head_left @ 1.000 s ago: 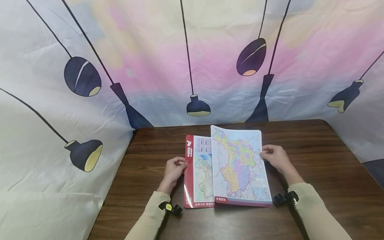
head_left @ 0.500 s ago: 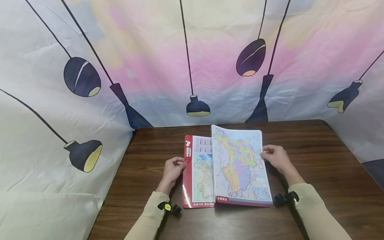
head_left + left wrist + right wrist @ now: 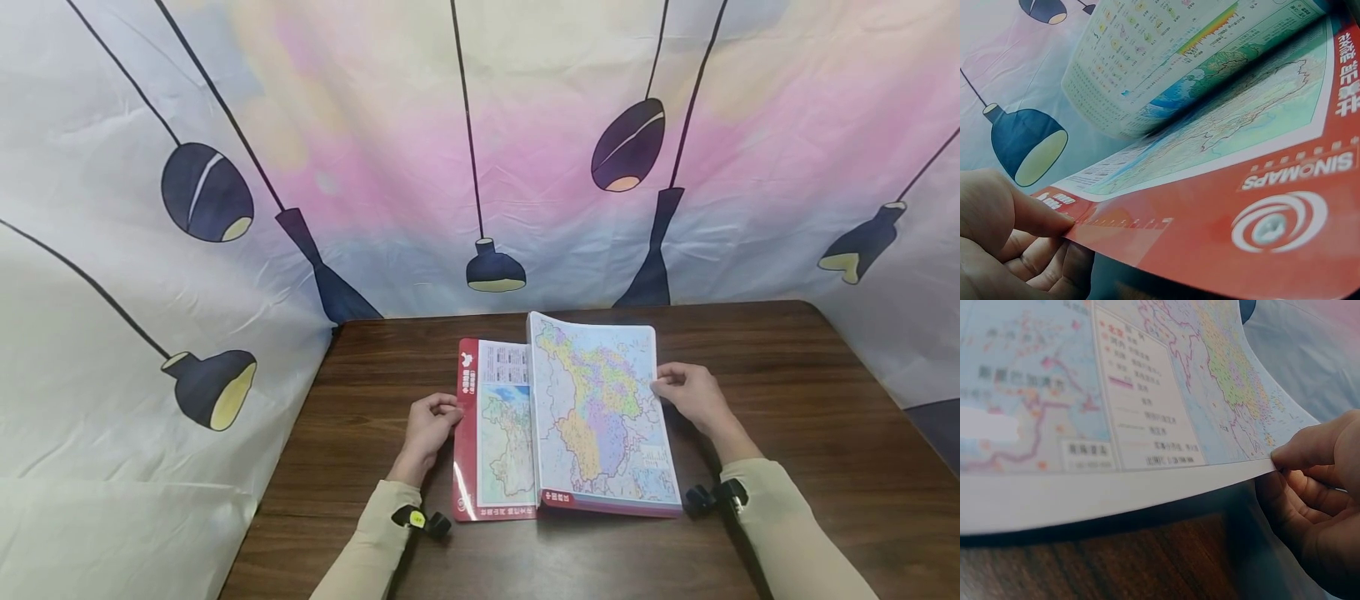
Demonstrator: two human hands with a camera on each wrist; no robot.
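A person in pale long sleeves holds an open map atlas (image 3: 570,425) on a dark wooden table (image 3: 787,417), seen from the head camera. The atlas lies near the middle of the table, just in front of the person, its spine running away from them. The left hand (image 3: 431,425) pinches the outer edge of the red front cover (image 3: 467,433), thumb on top and curled fingers (image 3: 1054,262) beneath, lifting that edge slightly off the wood. The cover carries white lettering, a white swirl logo (image 3: 1279,222) with the word SINOMAPS above it, and a relief map in greens and blues framed in white. The right hand (image 3: 690,396) pinches the outer edge of the top right-hand page (image 3: 600,408), thumb above and fingers (image 3: 1310,494) curled below, so the sheet bows upward clear of the table. That page shows a glossy political map in yellow, green, purple and pink patches, with a white legend box (image 3: 1144,419) near its lower corner and a red title tab (image 3: 557,497) at the bottom. A printed fabric backdrop (image 3: 480,150) of dark hanging lamps on pink, cream and blue washes stands behind and beside the table.
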